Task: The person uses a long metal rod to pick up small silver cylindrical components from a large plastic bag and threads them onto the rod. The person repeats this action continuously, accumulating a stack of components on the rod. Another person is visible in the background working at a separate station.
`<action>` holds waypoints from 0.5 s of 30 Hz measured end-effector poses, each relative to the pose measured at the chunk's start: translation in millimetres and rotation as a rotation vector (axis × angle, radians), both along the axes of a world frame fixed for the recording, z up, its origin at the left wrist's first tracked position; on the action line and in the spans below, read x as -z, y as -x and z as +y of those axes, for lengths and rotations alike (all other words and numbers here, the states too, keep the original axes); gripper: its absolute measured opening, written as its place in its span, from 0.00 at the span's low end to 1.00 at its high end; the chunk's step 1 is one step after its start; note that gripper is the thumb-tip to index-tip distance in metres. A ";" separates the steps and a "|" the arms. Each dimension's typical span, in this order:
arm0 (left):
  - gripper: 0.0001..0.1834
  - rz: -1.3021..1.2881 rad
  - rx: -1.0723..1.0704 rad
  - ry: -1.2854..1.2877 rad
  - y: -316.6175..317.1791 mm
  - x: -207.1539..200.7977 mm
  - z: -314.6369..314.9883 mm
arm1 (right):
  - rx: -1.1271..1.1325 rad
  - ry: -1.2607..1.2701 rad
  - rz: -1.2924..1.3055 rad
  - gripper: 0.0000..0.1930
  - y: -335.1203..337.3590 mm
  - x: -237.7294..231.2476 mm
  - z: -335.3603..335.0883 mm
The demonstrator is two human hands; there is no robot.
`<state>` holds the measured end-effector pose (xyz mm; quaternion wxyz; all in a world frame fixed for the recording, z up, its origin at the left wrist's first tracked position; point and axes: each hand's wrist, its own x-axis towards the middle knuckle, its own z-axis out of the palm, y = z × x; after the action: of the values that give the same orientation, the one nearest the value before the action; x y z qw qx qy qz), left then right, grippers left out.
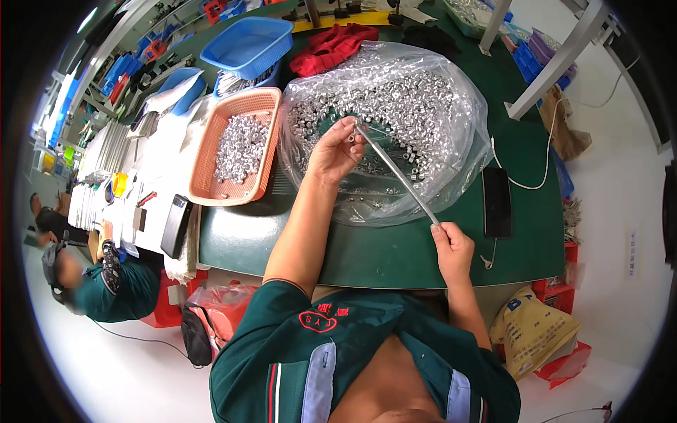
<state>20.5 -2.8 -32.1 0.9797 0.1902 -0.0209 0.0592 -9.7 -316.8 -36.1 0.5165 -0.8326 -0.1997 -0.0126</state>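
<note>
My right hand [453,250] grips the lower end of a long, thin silvery metal rod [399,174]. The rod slants up and to the left, and its far end meets the fingers of my left hand [337,154]. The left fingers are pinched together there, with a small ring-like metal piece [351,139] showing at them; whether they also grip the rod's tip is hard to make out. Both hands are over a large clear plastic bag [465,106], spread open on the green table and holding a heap of small silvery metal pieces [398,92].
Left of the bag stands an orange basket [199,169] with similar pieces. Behind are a blue basket [243,44] and a red cloth [331,48]. A black phone [497,204] lies at right beside a white cable [546,158]. Another person [116,285] sits at far left.
</note>
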 end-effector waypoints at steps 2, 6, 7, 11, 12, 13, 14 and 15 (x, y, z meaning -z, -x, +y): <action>0.07 0.004 -0.024 -0.037 0.1 -1.1 -0.6 | 0.001 -0.002 -0.005 0.08 -0.1 0.0 0.4; 0.05 0.007 -0.066 -0.101 -1.1 -1.9 -2.7 | 0.005 -0.010 -0.007 0.08 0.9 -0.1 1.2; 0.05 0.008 -0.079 -0.113 -1.8 -0.5 -2.7 | 0.006 -0.012 -0.008 0.07 0.9 -0.6 1.4; 0.03 0.003 -0.212 -0.227 -5.0 4.6 -3.9 | 0.010 -0.004 -0.026 0.07 0.9 -0.5 1.5; 0.03 0.009 -0.232 -0.252 -5.2 2.7 -4.5 | 0.011 -0.011 -0.025 0.07 1.2 -1.2 1.8; 0.03 0.016 -0.252 -0.277 -5.0 0.3 -5.3 | 0.012 -0.018 -0.024 0.07 1.5 -1.5 1.9; 0.04 0.016 -0.237 -0.319 -3.7 -0.8 -4.1 | 0.008 -0.022 -0.029 0.07 1.5 -1.1 2.1; 0.05 0.016 -0.222 -0.362 -1.9 -1.7 -2.2 | 0.004 -0.025 -0.034 0.07 1.5 -0.7 2.3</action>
<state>22.4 -5.0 -30.4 0.9171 0.3648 -0.0023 0.1605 -11.1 -314.5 -35.4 0.5234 -0.8262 -0.2064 -0.0301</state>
